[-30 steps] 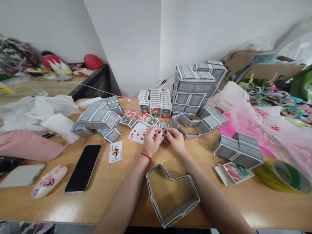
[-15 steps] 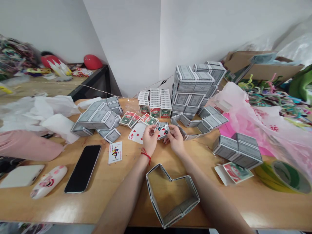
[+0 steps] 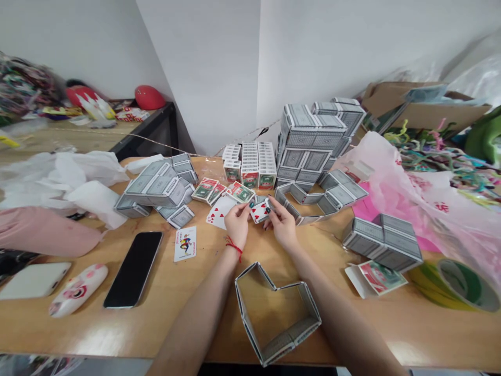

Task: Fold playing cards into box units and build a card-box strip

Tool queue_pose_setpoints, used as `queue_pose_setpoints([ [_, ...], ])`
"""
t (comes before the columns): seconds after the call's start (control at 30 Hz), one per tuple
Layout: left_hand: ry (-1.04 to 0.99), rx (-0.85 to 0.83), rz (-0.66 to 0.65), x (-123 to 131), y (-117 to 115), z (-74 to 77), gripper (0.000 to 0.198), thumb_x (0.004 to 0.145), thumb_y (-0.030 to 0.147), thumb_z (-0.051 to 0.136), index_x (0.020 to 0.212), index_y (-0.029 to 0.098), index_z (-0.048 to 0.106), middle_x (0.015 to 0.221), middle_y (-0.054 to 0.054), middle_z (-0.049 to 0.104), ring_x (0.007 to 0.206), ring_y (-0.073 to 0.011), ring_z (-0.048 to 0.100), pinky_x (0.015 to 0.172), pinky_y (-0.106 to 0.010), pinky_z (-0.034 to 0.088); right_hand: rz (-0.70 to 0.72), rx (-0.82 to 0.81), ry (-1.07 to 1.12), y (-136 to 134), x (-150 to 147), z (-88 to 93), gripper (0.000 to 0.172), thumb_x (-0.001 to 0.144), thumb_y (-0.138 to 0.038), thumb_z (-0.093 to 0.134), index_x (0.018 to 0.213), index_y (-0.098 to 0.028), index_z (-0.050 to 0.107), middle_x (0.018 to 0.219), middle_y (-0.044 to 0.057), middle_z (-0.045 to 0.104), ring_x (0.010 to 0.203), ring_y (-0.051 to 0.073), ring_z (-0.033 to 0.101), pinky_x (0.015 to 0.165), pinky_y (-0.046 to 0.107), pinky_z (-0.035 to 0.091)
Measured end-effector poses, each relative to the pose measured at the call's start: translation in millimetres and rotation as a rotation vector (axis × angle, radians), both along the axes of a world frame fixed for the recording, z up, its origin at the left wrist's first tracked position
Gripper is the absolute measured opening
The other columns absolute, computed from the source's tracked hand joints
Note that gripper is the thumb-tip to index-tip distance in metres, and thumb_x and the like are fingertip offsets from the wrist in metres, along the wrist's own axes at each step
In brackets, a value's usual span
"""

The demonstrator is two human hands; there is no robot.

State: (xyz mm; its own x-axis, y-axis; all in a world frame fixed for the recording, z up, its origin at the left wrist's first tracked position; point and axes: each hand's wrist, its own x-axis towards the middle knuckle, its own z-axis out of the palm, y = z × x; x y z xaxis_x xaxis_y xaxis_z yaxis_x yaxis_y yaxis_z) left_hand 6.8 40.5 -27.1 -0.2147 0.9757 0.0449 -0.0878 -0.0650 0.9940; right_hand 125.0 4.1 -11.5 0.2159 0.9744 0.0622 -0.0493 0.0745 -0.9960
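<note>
Between my hands is a small playing card [image 3: 259, 211] with red hearts, its sides apparently folded. My left hand [image 3: 237, 225] pinches its left edge with thumb and finger. The right edge is in the grip of my right hand [image 3: 283, 223]. Just left of them lie loose heart cards [image 3: 217, 213], partly under a red and green card box [image 3: 241, 192]. A heart-shaped frame of folded cards [image 3: 246, 308] stands between my forearms. Beyond my right hand sits another folded-card frame [image 3: 332, 207].
Card blocks are stacked in a tower [image 3: 313, 130] at the back right, beside rows of card boxes [image 3: 258, 166]. On the left are a card structure [image 3: 156, 183], a joker card [image 3: 185, 244] and a phone [image 3: 135, 271]. Green-yellow tape [image 3: 425, 284] lies right.
The card between my hands has tilted so its heart face shows more. My left hand has shifted slightly left and down.
</note>
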Motion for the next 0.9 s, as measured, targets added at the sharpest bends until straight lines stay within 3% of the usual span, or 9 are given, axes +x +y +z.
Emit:
queue_pose_setpoints([
  [0.47, 0.115, 0.043, 0.014, -2.6, -1.5, 2.5, 0.017, 0.069, 0.028, 0.060, 0.078, 0.014, 0.066, 0.074, -0.005, 0.066, 0.067, -0.0136, 0.058, 0.064, -0.026, 0.045, 0.015, -0.029, -0.042, 3.1, 5.1, -7.8, 0.049, 0.075, -0.040, 0.053, 0.117, -0.015, 0.057, 0.045, -0.004, 0.054, 0.039, 0.011, 0.045, 0.043, 0.025, 0.042],
  [0.7, -0.100, -0.007, -0.061, 3.8, -1.6, 5.8, 0.024, 0.065, 0.030, 0.064, 0.082, 0.013, 0.062, 0.078, -0.004, 0.064, 0.068, -0.0117, 0.057, 0.063, -0.024, 0.045, -0.068, 0.024, 0.050, 4.0, 0.9, -2.9, 0.047, 0.075, -0.040, 0.053, 0.117, -0.019, 0.055, 0.072, 0.001, 0.063, 0.045, 0.010, 0.050, 0.045, 0.025, 0.044],
  [0.9, -0.081, 0.001, -0.077, 5.4, -0.8, 5.2, 0.022, 0.062, 0.025, 0.066, 0.077, 0.014, 0.055, 0.070, 0.000, 0.056, 0.063, -0.0085, 0.052, 0.060, -0.021, 0.043, -0.099, 0.020, 0.056, 4.5, -0.1, -1.3, 0.040, 0.076, -0.042, 0.053, 0.107, -0.018, 0.055, 0.070, 0.002, 0.063, 0.047, 0.012, 0.053, 0.044, 0.024, 0.043],
])
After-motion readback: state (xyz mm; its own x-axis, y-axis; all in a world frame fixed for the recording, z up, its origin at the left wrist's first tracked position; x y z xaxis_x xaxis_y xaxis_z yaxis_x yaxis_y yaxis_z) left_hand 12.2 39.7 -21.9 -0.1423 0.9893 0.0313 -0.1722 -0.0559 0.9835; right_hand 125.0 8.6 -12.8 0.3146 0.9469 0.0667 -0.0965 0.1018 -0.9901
